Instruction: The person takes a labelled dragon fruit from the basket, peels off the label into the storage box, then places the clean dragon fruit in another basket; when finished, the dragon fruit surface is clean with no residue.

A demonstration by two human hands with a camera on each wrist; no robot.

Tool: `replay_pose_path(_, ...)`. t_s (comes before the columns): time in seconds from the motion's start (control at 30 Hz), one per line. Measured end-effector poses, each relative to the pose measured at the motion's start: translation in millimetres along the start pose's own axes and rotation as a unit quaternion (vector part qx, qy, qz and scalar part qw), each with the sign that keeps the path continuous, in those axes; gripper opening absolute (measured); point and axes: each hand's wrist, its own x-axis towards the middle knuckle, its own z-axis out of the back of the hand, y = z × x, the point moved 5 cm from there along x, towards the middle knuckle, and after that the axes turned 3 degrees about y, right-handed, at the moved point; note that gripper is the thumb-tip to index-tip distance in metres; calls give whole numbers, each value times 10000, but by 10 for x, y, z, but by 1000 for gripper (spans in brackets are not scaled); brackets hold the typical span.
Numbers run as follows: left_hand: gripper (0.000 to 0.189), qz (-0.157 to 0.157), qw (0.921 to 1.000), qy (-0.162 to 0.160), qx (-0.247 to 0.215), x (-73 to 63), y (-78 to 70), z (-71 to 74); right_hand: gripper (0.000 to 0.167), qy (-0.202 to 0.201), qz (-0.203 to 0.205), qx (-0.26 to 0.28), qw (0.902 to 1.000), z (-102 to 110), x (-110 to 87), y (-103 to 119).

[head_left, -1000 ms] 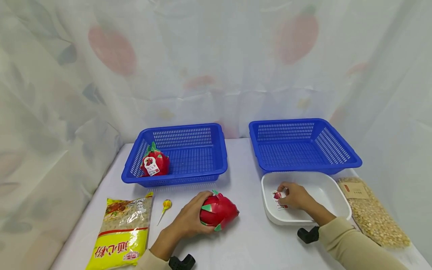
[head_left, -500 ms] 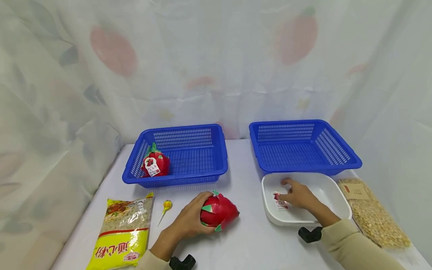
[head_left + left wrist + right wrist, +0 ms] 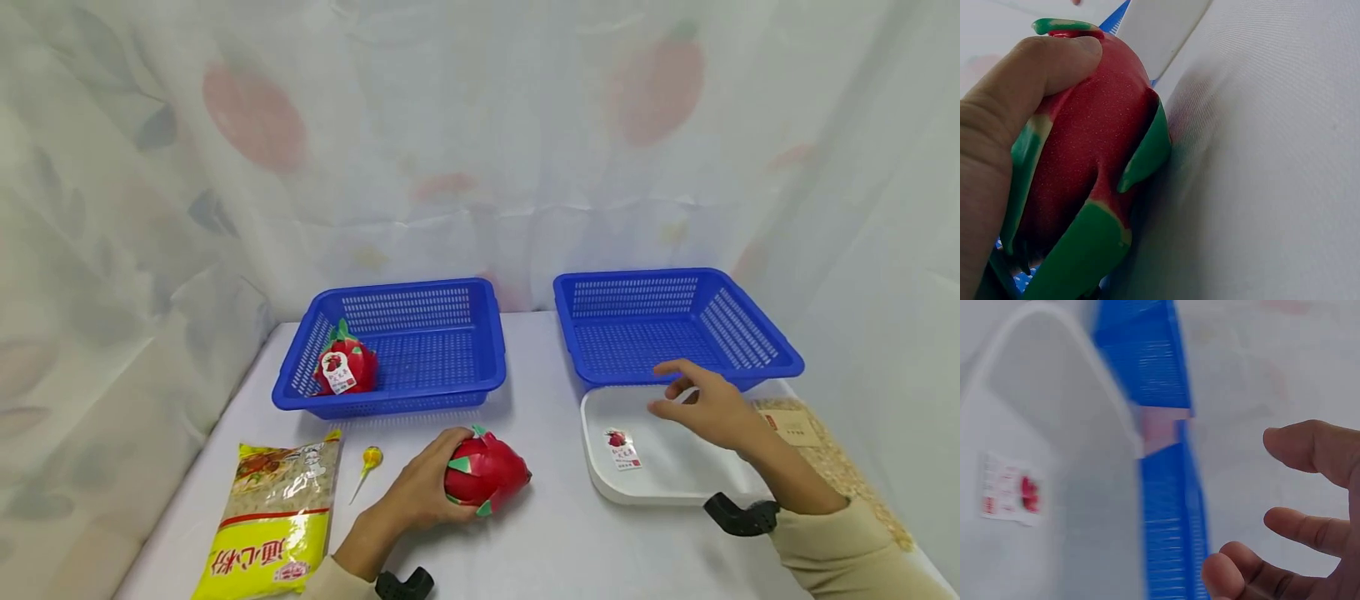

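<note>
Clock pos. as per head view, 12 = away from person. L hand [image 3: 431,477] at 6 o'clock, fingers clamped round a red dragon fruit [image 3: 491,473] w/ green flaps; left wrist view has thumb pressed on the red skin nr one flap. Fruit lies sideways, dark tip at its 3, on or just over desk [image 3: 540,554]; contact hidden, can't tell. R hand [image 3: 712,408] is up over the 1–2 o'clock part of the white tub [image 3: 652,498], thumb & fingers apart, loosely bent, nothing held. Tub sits at the fruit's 3, well apart from it; white label [image 3: 624,450] w/ a red fruit pic is inside at tub's 9. R blue basket [image 3: 637,333] is at tub's 12, close up. L blue basket [image 3: 420,354] is at approx. 11 from the held fruit, w/ 2nd dragon fruit [image 3: 362,367] inside at basket's 8, white tag facing person. Lollipop [image 3: 372,457] nr L hand at its 9, stick pointing to 7. Yellow food bag [image 3: 277,525] at approx. 8 from lollipop, red chars on front. Clear grain bag [image 3: 828,467] at tub's 3, partly behind R forearm. Pale curtain [image 3: 465,125] w/ faded fruit prints at 12.
</note>
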Motion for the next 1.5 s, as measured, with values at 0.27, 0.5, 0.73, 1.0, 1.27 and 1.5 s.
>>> replay_pose_path(0.27, 96, 7, 9998, 97, -172, 12, -20, -29, 53, -458, 627, -54, 9970, 493, -129, 140)
replay_pose_path(0.5, 96, -30, 9999, 92, -92, 7, -7, -49, 59, -1066, 703, -149, 9917, 859, -196, 16)
replay_pose_path(0.73, 96, -40, 9999, 96, -34, 14, -6, -57, 64, -1730, 237, -402, 9838, 1098, -180, -258)
replay_pose_path(1.0, 96, -29, 10000, 66, 25, 13, -9, -55, 69, -2022, -81, -323, 9788, 1211, -78, -736)
replay_pose_path(1.27, 96, -38, 10000, 13, 90, -5, -11, -43, 73, -1381, -345, -442, 9888, 1149, 46, -1209)
replay_pose_path(1.5, 97, -76, 9997, 20, 226, -23, -2, 5, 79, -702, -502, -757, 9934, 1014, 184, -1482)
